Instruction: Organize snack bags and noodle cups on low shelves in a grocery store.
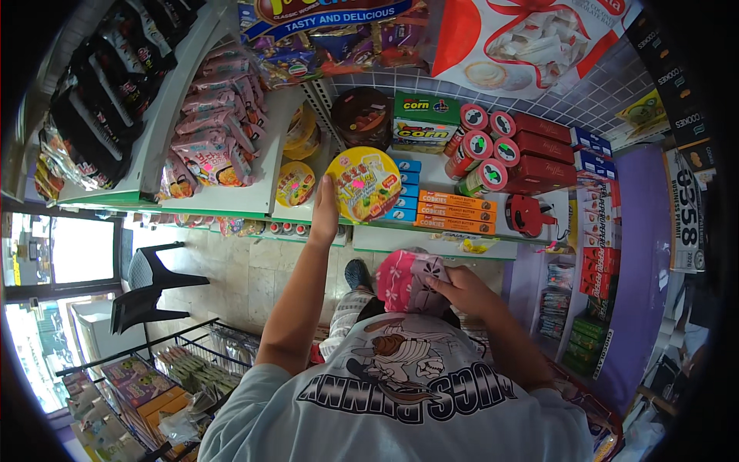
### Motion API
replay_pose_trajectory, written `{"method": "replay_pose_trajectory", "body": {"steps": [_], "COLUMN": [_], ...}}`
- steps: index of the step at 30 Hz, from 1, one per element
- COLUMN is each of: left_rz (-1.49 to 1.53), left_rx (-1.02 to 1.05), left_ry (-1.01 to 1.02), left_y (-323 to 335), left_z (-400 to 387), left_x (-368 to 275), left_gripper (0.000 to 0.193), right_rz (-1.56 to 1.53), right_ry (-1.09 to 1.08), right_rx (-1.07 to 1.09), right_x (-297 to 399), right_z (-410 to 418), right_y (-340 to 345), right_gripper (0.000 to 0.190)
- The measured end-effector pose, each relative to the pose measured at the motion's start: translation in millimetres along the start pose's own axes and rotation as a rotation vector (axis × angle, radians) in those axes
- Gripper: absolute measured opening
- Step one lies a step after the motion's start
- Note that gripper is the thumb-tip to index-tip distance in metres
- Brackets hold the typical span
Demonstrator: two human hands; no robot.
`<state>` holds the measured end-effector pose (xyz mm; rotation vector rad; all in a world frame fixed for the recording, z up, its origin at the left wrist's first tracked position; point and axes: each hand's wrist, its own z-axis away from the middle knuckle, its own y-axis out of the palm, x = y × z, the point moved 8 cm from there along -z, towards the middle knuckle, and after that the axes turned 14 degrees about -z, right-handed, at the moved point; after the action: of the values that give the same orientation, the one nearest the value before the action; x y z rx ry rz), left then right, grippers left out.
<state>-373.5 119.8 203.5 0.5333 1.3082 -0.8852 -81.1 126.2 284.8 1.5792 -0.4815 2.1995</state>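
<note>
My left hand (327, 211) grips a yellow instant noodle bowl (367, 183) by its left side, thumb at the rim. Its round lid faces me and bears a pink sticker; the fingers behind it are hidden. A similar yellow bowl (294, 183) stands on the shelf just left of it, with stacked bowls (301, 133) further back. Close to my body, my right hand (466, 290) holds a folded pink and grey patterned cloth (404, 280), the thumb on top. Blue boxes (409, 187) and orange cookie boxes (456, 211) lie right of the held bowl.
Pink noodle packs (213, 138) and black packs (98, 110) fill the left shelf. Red-lidded canisters (478, 144) and dark red boxes (542, 150) stand to the right. Large candy bags (340, 34) hang overhead. A wire rack (196, 332) and dark chair (147, 283) are at lower left.
</note>
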Motion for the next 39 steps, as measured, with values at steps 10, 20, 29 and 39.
{"method": "replay_pose_trajectory", "body": {"steps": [10,20,29,39], "left_rz": [-0.258,0.158,0.199,0.469], "left_rx": [-0.034,-0.601,-0.323,-0.290], "left_ry": [-0.029,-0.467,-0.524,-0.276], "left_y": [-2.8,-137.1,-145.5,-133.4], "left_z": [-31.0,-27.6,-63.7,7.2], "left_x": [33.3,182.8,246.7,194.1], "left_gripper": [0.057,0.062,0.047,0.044], "right_rz": [-0.019,0.163,0.300,0.375], "right_ry": [0.043,0.288,0.401,0.473], "right_rx": [-0.057,-0.153,-0.109,-0.127], "right_x": [-30.6,-123.1,-170.5,-179.0], "right_z": [2.0,7.7,38.5,54.3], "right_y": [-13.3,-36.0,-30.5,-23.6], "right_gripper": [0.038,0.033,0.038,0.046]}}
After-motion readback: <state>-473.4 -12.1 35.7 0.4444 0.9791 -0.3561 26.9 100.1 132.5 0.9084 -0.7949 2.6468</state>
